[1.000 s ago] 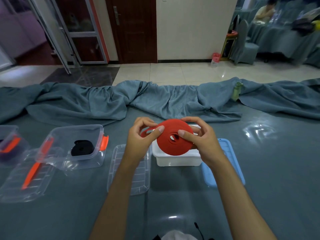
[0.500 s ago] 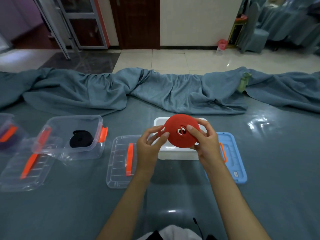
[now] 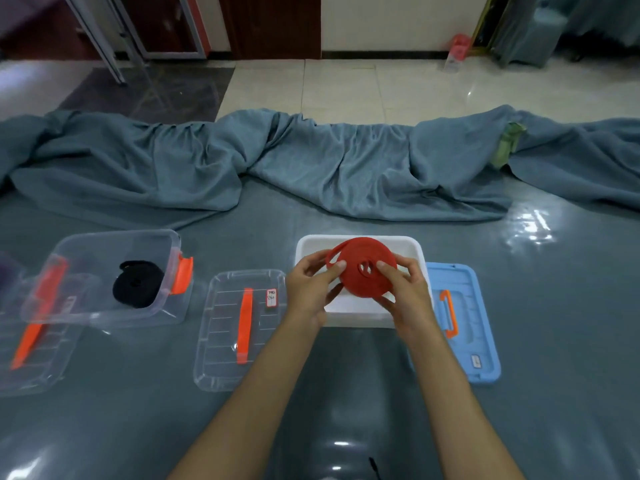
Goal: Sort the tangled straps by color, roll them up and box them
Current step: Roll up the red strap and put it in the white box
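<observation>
While both hands pinched it, the red strap roll hung over the white box.
Left hand and right hand gripped the flat woven disc, its loose end perhaps looped.

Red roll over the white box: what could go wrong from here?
1. A loose loop sticks out at the upper left of the red roll, by the left hand; on release the coil could spring open.
2. The right hand grips only the roll's edge, so inner turns may slip out.
3. It may catch on the rim of the white box.
</observation>
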